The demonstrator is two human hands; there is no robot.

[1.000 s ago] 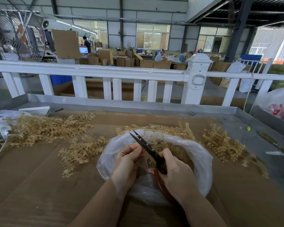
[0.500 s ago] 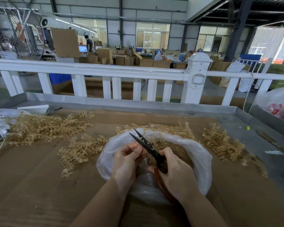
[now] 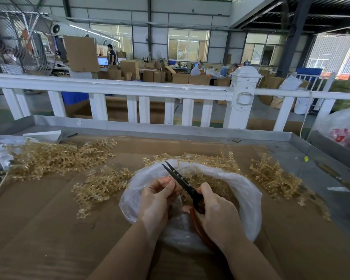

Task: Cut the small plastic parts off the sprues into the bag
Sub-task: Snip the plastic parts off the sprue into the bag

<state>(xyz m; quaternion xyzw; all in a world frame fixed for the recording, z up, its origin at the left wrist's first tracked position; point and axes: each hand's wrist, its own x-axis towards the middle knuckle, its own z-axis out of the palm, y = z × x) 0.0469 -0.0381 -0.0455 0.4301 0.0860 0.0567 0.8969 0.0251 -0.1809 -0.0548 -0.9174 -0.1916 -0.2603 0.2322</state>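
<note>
While both hands work over the bag (image 3: 249,190) — one cut in hand.
Left hand (image 3: 156,197) pinches a small sprue piece, barely visible, just left of the scissors (image 3: 180,179); right hand (image 3: 216,211) grips their handles, blades slightly parted, long axis running up-left — uncut sprues (image 3: 53,156) lie left, nearer the left hand.

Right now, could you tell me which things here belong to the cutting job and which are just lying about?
In the job:
scissors, gripped by right hand
left hand, pinching something too small to tell
bag
sprue piles

Lying about:
white block
railing
fan
far bag
</note>
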